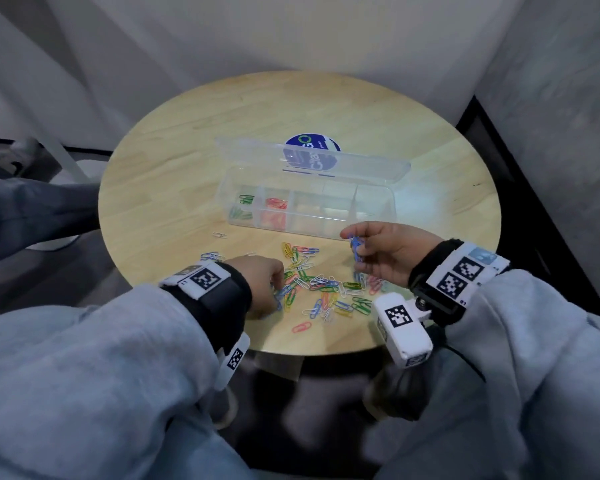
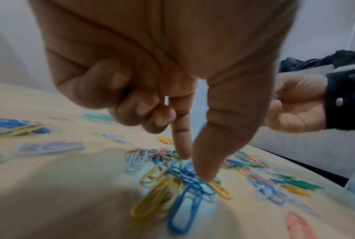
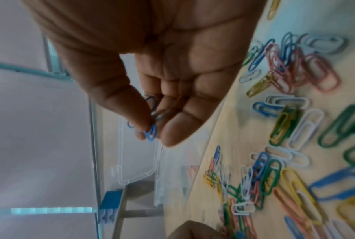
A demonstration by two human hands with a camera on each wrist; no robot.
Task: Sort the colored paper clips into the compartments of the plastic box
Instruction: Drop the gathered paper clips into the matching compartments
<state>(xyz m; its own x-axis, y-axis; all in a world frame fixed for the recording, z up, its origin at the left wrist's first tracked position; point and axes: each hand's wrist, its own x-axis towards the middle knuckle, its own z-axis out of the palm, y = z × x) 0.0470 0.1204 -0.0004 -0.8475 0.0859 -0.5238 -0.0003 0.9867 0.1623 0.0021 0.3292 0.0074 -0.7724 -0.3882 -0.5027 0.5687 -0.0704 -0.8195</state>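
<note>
A clear plastic box [image 1: 374, 202] lies open on the round wooden table [image 1: 174, 174], its lid [image 1: 368, 164] tilted back. Green clips [image 1: 245, 199] fill its leftmost compartment and red clips [image 1: 276, 204] the one beside it. A mixed pile of coloured paper clips [image 1: 326, 285] lies in front of the box. My left hand [image 1: 278, 289] is down in the pile's left side, thumb and forefinger pinching a blue clip [image 2: 190, 175] that lies there. My right hand [image 1: 355, 245] hovers above the pile's right end, holding several blue clips [image 3: 151, 132] between thumb and fingers, close to the box [image 3: 139, 161].
A round blue sticker [image 1: 312, 152] shows through the lid. Stray clips lie apart from the pile: a white one [image 1: 219, 234] left of the box, a blue-and-white bunch [image 1: 211, 256] by my left wrist, a pink one [image 1: 300, 328] near the table's front edge.
</note>
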